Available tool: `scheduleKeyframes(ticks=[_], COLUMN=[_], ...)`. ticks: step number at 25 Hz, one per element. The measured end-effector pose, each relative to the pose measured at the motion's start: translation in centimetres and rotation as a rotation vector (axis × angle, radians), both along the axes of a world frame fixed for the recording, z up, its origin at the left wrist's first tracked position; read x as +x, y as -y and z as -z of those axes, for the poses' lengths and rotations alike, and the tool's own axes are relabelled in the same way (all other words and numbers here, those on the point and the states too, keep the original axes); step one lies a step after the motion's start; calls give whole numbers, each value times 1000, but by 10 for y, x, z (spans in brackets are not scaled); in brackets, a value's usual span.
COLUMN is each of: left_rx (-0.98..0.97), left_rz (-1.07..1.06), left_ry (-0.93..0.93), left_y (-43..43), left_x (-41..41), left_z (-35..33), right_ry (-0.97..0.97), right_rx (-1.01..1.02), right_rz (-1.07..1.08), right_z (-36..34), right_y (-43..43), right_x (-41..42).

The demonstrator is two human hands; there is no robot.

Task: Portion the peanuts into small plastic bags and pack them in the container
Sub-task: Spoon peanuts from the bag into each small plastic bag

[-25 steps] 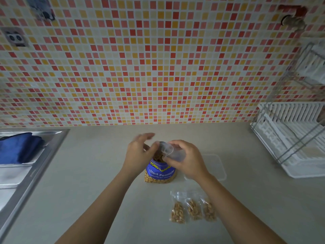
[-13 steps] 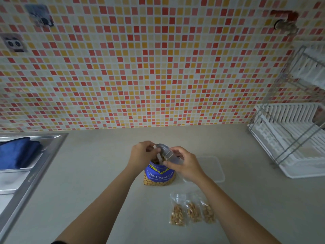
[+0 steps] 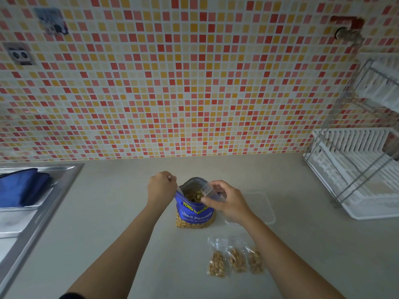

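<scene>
A blue peanut bag (image 3: 195,214) stands open on the counter, with peanuts visible inside its mouth. My left hand (image 3: 161,186) pinches the bag's left top edge and holds the mouth open. My right hand (image 3: 226,201) holds a small clear plastic bag (image 3: 208,189) right at the mouth of the peanut bag. Three small filled bags of peanuts (image 3: 235,258) lie side by side on the counter in front. A clear plastic container (image 3: 262,209) sits just right of my right hand, partly hidden by it.
A steel sink (image 3: 28,216) with a blue cloth (image 3: 20,186) is at the left. A white dish rack (image 3: 358,169) stands at the right. A tiled wall rises behind the counter, with a tap (image 3: 348,32) high on the right.
My left hand closed on the peanut bag's left edge and pulled the mouth wider. My right hand shifted slightly right with the small bag. The view has also moved a little.
</scene>
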State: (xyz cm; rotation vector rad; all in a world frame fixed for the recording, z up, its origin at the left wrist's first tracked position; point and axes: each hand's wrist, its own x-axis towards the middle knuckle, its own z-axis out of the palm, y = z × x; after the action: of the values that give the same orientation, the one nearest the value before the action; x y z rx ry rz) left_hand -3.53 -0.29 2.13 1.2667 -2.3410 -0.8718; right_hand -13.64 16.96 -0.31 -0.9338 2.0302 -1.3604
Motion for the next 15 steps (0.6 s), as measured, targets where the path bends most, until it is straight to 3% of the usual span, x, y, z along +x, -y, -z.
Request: scheduleKeyframes(ticks=[4, 9, 15], left_rx=[-54, 264, 657], left_rz=[375, -63, -173], left_ry=[-34, -160, -387], left_y=[-10, -5, -6], left_x=[5, 6, 5], left_z=[-6, 20, 21], right_ry=[53, 100, 180], right_rx=[-36, 3, 6], right_rz=[48, 91, 98], right_z=[3, 1, -3], right_y=[1, 0, -2], right_x=[-2, -3, -5])
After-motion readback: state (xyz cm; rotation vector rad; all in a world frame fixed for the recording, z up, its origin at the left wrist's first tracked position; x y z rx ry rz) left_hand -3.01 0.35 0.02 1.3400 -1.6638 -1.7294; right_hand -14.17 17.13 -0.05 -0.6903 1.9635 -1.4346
